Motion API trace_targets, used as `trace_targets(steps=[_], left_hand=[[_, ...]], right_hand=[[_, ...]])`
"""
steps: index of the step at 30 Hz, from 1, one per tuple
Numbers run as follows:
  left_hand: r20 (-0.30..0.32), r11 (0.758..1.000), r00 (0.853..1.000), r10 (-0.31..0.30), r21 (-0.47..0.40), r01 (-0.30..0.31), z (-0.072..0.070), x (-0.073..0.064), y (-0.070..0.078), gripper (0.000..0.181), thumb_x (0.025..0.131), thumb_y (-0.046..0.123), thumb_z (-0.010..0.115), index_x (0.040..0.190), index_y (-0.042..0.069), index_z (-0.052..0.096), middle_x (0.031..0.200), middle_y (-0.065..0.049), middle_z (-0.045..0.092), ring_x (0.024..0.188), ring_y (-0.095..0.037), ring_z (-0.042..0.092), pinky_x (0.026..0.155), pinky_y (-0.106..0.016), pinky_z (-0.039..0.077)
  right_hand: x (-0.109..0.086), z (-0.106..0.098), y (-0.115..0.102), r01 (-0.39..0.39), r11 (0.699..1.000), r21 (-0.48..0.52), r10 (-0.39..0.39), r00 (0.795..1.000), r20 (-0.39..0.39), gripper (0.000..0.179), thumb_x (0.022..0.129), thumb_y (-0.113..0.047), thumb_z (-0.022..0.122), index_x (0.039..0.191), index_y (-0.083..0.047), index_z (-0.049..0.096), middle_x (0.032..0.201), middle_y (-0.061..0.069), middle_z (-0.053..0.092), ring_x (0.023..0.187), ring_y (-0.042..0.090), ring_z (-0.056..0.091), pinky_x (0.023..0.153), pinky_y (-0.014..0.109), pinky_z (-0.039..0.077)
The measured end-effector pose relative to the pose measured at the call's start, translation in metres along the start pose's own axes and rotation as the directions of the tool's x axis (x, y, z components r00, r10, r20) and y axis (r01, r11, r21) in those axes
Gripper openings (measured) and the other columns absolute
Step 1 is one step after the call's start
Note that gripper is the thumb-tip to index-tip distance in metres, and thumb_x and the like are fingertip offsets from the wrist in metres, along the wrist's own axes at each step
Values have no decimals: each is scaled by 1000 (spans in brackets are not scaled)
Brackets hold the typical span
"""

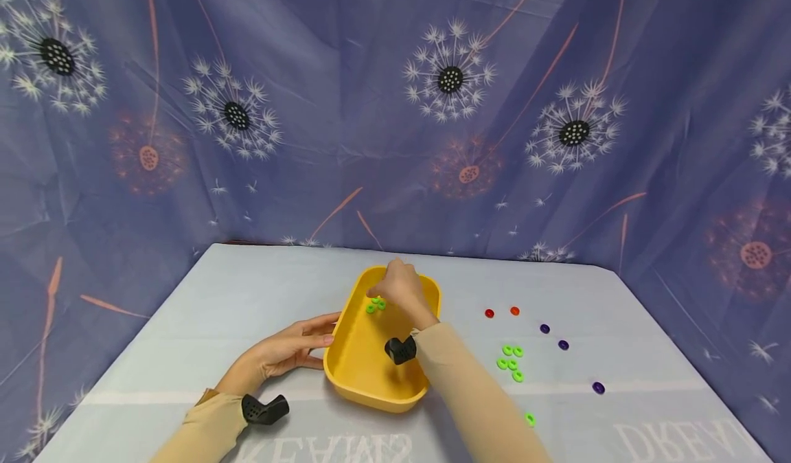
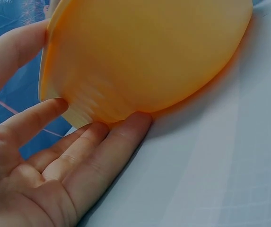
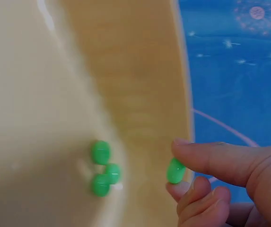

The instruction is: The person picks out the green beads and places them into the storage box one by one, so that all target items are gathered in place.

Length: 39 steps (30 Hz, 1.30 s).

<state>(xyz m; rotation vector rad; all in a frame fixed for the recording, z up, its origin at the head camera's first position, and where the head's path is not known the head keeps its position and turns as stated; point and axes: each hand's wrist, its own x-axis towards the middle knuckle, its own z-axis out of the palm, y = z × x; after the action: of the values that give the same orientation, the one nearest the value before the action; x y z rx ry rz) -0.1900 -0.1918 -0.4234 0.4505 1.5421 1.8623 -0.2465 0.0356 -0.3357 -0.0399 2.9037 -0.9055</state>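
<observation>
A yellow plastic tray [image 1: 361, 360] with raised walls stands tilted toward me on the table. On its left side my left hand [image 1: 281, 349] holds the wall: in the left wrist view the thumb is at the rim and the other fingertips [image 2: 137, 120] press the outside low down. Over the tray's far end is my right hand [image 1: 400, 286]. Its thumb and forefinger pinch a small green ring [image 3: 175, 171], seen edge-on in the right wrist view. Below it, 3 green rings [image 3: 100, 152] lie together on the tray floor at the far end.
Right of the tray, several green rings [image 1: 508, 364] lie scattered on the pale tablecloth [image 1: 266, 284]. Farther right are a red ring [image 1: 489, 313], an orange ring [image 1: 515, 310] and 3 purple rings [image 1: 564, 345]. A blue dandelion-print curtain [image 1: 346, 140] hangs behind the table.
</observation>
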Motion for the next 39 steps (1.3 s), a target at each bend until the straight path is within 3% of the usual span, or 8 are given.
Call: trace_targets(steps=[6, 16, 23, 32, 39], left_hand=[[-5, 1000, 1000, 2, 1, -2, 0, 0, -1, 69, 103, 15, 52, 158, 0, 13, 160, -28, 17, 127, -24, 55, 101, -49, 51], [-15, 1000, 1000, -2, 7, 2, 2, 0, 0, 70, 103, 15, 53, 157, -1, 12, 160, -29, 17, 127, -24, 55, 100, -49, 51], [-19, 1000, 1000, -5, -1, 4, 2, 0, 0, 72, 102, 16, 55, 157, -1, 12, 160, -29, 16, 125, -23, 56, 100, -48, 51], [-25, 1000, 1000, -2, -6, 2, 3, 0, 0, 71, 102, 15, 54, 157, -2, 12, 158, -30, 20, 125, -24, 57, 100, -49, 51], [-9, 1000, 1000, 4, -18, -4, 3, 0, 0, 73, 102, 15, 55, 157, -3, 11, 159, -30, 19, 123, -24, 58, 99, -48, 52]], right_hand=[[4, 16, 12, -2, 999, -40, 3, 1000, 24, 36, 73, -18, 88, 63, -6, 55, 54, 2, 44, 48, 15, 42, 45, 23, 35], [7, 26, 25, -47, 999, -23, 49, 996, 73, 37, 68, -16, 90, 67, -7, 55, 55, 4, 49, 54, 20, 47, 48, 27, 35], [8, 26, 24, -55, 997, -57, 59, 995, 78, 34, 68, -19, 91, 72, -6, 61, 61, 7, 61, 56, 20, 50, 51, 27, 38], [9, 28, 26, -63, 997, -45, 65, 996, 59, 36, 64, -19, 93, 71, -5, 60, 61, 5, 56, 53, 19, 49, 47, 25, 38], [8, 25, 25, -58, 998, 31, 55, 996, 64, 41, 68, -13, 90, 56, -9, 51, 48, 1, 42, 43, 16, 42, 41, 23, 33]])
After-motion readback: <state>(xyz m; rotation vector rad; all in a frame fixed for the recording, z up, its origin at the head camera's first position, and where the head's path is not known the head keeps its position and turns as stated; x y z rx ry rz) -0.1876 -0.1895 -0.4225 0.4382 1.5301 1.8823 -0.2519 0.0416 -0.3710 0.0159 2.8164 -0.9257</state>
